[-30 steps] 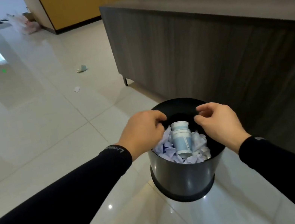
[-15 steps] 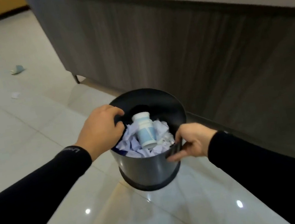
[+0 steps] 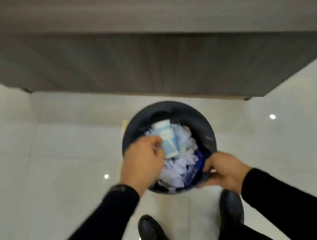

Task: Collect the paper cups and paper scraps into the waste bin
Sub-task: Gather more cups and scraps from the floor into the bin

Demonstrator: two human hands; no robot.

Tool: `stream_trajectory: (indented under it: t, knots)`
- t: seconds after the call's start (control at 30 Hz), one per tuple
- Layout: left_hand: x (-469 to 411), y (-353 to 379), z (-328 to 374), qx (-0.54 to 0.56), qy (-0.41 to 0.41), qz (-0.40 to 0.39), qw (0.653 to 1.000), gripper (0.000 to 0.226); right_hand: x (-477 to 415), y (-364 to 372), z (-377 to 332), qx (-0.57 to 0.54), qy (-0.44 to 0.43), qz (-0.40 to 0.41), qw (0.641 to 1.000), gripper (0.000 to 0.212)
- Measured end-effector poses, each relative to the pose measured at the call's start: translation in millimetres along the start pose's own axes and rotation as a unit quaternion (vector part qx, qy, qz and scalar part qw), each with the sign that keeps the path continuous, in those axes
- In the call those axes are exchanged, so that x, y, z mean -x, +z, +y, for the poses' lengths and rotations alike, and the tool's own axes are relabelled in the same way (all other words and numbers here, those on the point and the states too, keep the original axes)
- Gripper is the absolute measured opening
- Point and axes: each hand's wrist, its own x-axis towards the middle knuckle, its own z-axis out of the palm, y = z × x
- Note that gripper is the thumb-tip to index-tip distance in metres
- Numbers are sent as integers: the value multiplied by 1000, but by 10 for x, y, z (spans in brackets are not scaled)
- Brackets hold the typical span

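Observation:
A round black waste bin [image 3: 200, 121] stands on the tiled floor, seen from straight above. Inside lie a light blue paper cup [image 3: 167, 139] on its side and a heap of white and blue paper scraps [image 3: 179, 164]. My left hand [image 3: 143, 162] grips the bin's left rim, its fingers curled over the edge next to the cup. My right hand [image 3: 223, 168] holds the near right rim, thumb inside and fingers under the edge. The view is blurred by motion.
A long grey-brown wooden cabinet [image 3: 151, 47] fills the top of the view, its lower edge just beyond the bin. My two black shoes [image 3: 152, 233] stand on the glossy pale tiles right below the bin.
The view has tilted down to look straight into the bin, and my shoes have come into sight. Both hands stay on the rim; the floor scraps at far left are out of view.

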Motion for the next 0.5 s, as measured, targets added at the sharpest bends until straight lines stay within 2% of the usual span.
stream_trajectory:
  t: [0.1, 0.17, 0.23, 0.33, 0.5]
  knots:
    - [346, 7, 704, -30, 80, -121, 989, 26, 596, -473, 163, -89, 31, 48, 994, 42]
    - [450, -35, 1151, -33, 112, -159, 980, 26, 942, -803, 155, -148, 44, 79, 985, 38]
    - [467, -86, 1597, -46, 135, -183, 973, 26, 1236, -1142, 78, -197, 45, 108, 973, 33]
    - [417, -86, 2225, -78, 164, -204, 962, 25, 1584, -1642, -89, -182, 28, 121, 975, 29]
    - [310, 153, 3270, -90, 195, -202, 955, 23, 1974, -2557, -382, -243, -12, 152, 958, 34]
